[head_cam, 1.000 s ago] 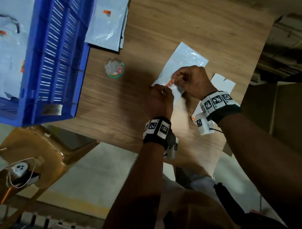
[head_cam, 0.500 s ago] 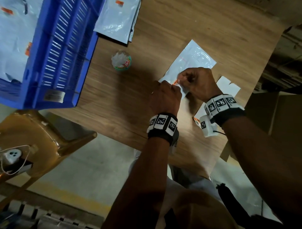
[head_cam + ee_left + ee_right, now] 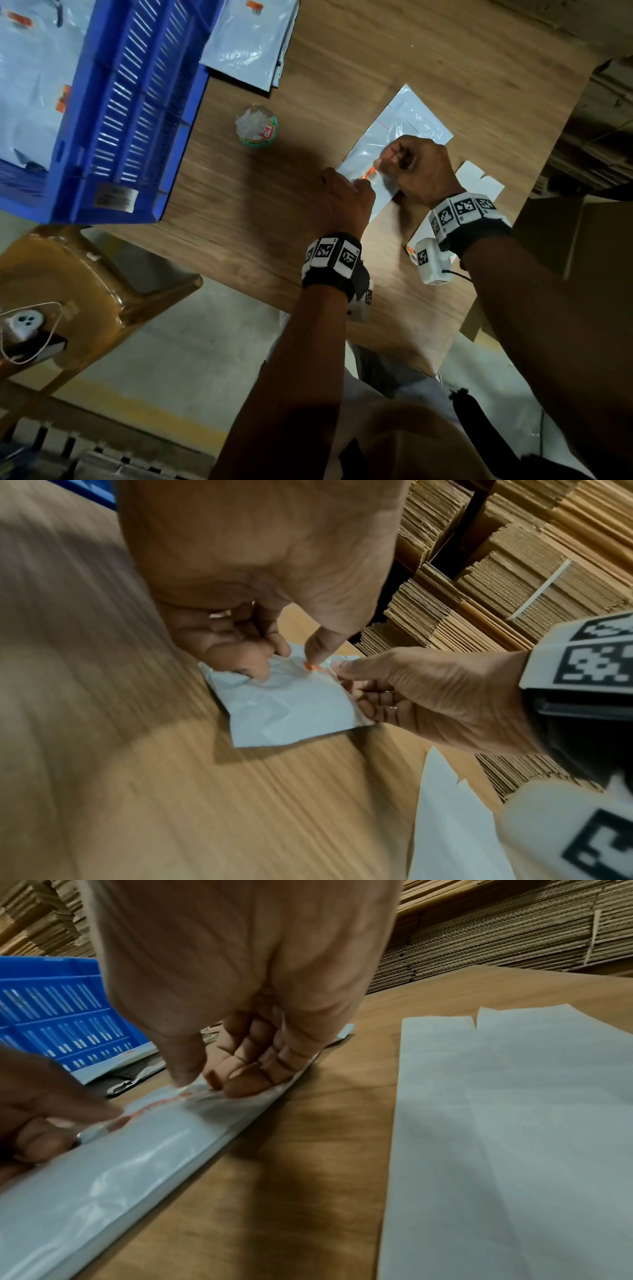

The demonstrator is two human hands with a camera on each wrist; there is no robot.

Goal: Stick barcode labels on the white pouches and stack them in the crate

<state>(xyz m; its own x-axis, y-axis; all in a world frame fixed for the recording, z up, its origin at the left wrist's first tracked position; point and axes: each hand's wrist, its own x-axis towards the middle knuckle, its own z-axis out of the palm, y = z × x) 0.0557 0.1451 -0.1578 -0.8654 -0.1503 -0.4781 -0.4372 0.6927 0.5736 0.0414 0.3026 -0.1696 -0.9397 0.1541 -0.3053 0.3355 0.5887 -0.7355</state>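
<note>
A white pouch (image 3: 411, 123) lies flat on the wooden table (image 3: 342, 68). Both hands meet over its near corner, each with fingers curled. An orange and white barcode label (image 3: 371, 175) stretches between them. In the left wrist view my left hand (image 3: 284, 656) holds one end of the label (image 3: 310, 666) down with its thumb tip, its knuckles resting on the pouch (image 3: 291, 718). My right hand (image 3: 342, 669) pinches the other end. In the right wrist view my right hand (image 3: 205, 1077) sets its thumb on the pouch (image 3: 120, 1164). The blue crate (image 3: 137, 120) holds labelled pouches (image 3: 30, 85).
A pile of white pouches (image 3: 250, 37) lies beside the crate. A small round cup (image 3: 257, 128) stuffed with crumpled paper stands mid-table. A white backing sheet (image 3: 479, 178) lies under my right wrist. Stacked cardboard (image 3: 514, 561) stands beyond the table, and a brown chair (image 3: 85, 291) at lower left.
The label, held up between both hands a second ago, has come down onto the pouch's near corner. Both hands stay close together over it.
</note>
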